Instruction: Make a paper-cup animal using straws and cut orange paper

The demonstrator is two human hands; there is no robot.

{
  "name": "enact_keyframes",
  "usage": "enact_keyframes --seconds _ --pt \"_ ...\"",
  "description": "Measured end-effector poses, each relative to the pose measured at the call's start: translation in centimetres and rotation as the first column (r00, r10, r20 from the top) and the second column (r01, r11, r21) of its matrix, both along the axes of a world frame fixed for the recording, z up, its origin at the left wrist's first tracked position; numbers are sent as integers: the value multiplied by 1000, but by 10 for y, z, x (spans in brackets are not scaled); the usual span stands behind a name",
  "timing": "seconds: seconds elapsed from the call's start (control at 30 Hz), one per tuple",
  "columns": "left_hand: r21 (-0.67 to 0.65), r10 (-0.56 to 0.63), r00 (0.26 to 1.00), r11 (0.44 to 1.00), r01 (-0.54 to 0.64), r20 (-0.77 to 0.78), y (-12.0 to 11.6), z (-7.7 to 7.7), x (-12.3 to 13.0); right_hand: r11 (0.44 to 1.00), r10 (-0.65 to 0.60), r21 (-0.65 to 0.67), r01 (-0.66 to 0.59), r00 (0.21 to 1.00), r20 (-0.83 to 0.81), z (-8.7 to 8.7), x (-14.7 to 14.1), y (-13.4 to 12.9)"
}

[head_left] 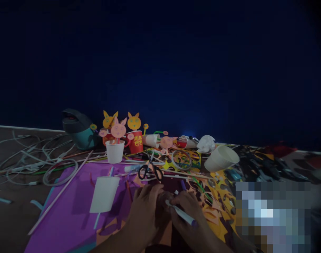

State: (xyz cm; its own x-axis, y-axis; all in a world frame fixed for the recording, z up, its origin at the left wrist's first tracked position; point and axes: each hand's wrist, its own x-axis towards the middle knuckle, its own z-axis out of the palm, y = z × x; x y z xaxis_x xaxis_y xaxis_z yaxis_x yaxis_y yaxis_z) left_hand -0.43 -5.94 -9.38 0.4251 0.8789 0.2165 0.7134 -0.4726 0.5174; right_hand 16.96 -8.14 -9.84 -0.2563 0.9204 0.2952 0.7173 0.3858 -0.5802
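Clearly, the right hand (194, 208) clasps a white marker (183, 214) slanting toward the adjacent left hand (146, 202), whose grip is unclear.

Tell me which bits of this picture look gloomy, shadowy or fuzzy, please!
In the head view, dim light leaves the left hand and right hand dusky against the dark scene, though the pen looks paler; in the head view, shadow darkens the purple paper beside the nearest white cup; at the head view's far right, things smear, and square blocks hide some.
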Motion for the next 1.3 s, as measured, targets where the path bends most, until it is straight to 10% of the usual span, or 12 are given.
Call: enact_keyframes --seconds 0.47,0.7,1.0,1.3 --pt "-120 33 999 992 -28 39 4 3 1 897 -43 -439 -51 978 -203 20 3 25" --pt "-99 47 999 994 -46 15 5 0 2 797 68 -601 -60 998 -9 50 -3 63" --pt "-171 17 998 985 -8 54 2 11 -1 840 274 -534 -95 924 266 87 -24 68" --pt "-163 7 1000 987 -8 -3 5 9 2 938 193 -310 -156 977 92 66 5 53"
